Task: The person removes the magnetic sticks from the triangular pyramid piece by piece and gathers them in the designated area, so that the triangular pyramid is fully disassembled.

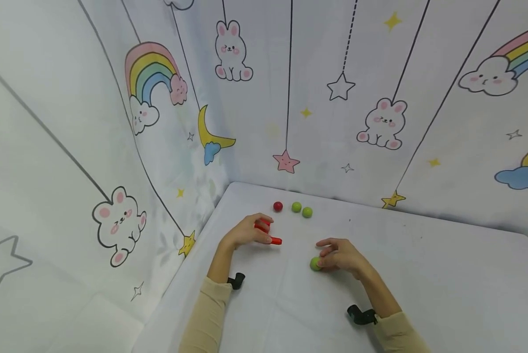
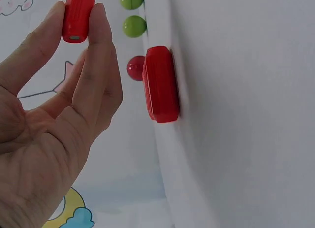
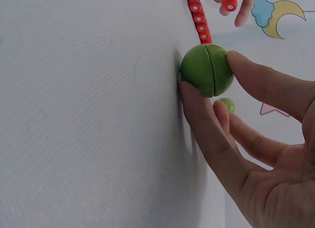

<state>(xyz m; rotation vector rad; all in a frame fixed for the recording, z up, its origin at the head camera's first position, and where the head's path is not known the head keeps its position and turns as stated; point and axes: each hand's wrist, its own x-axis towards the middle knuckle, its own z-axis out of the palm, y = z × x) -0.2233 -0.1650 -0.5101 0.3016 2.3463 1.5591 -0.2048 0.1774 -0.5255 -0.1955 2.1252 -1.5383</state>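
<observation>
My left hand (image 1: 248,231) pinches a short red rod (image 2: 78,17) between thumb and fingertips, above the table. The rod's end shows a small grey disc in the left wrist view. Below that hand lies a row of red rods (image 3: 199,20), side by side on the table; the fingers partly cover it in the head view. A green ball (image 3: 202,69) with a seam round it is pinched between thumb and finger of my right hand (image 1: 341,256). It is at or just above the table surface; whether it touches, I cannot tell.
Toward the back of the white table (image 1: 255,304) sit a red ball (image 1: 277,206) and two green balls (image 1: 307,212). A printed cloth wall (image 1: 264,113) stands behind the table, and another stretch of it runs along the left side.
</observation>
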